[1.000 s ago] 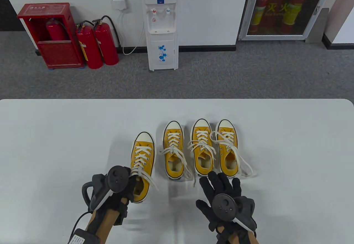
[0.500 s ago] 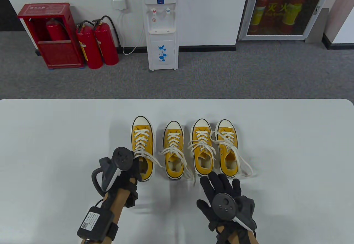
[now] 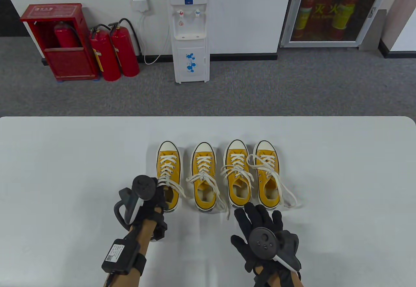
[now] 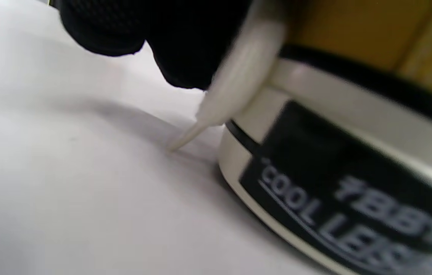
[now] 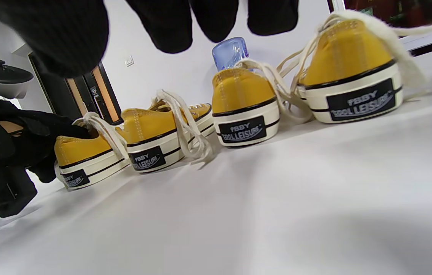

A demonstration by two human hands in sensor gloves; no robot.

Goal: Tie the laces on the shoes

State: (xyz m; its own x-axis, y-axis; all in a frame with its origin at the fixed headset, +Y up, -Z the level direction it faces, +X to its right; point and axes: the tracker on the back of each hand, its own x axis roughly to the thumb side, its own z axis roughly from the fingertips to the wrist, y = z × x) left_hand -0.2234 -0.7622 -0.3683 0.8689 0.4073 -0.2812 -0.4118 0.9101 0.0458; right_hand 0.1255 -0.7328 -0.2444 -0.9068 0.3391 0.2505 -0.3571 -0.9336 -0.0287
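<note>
Overhead, two gloved hands work at the near edge of a row of four yellow sneakers on a white table [image 3: 65, 157].

Leftmost in the row, the first shoe [image 3: 168, 166] has the left hand [image 3: 152, 199] on its heel: in the right wrist view the fingers [image 5: 67, 131] reach over the heel collar and grip it, with one loose white lace [image 4: 239, 84] hanging past the fingers down to the table. The second shoe [image 3: 203, 173], third shoe [image 3: 238, 170] and fourth shoe [image 3: 267, 170] stand side by side to the right, toes pointing far, their laces lying slack over the sides. The right hand [image 3: 260, 228] lies flat on the table just near of the third and fourth shoes, fingers spread apart, holding nothing, its fingertips close to the heels; whether they touch cannot be told.
</note>
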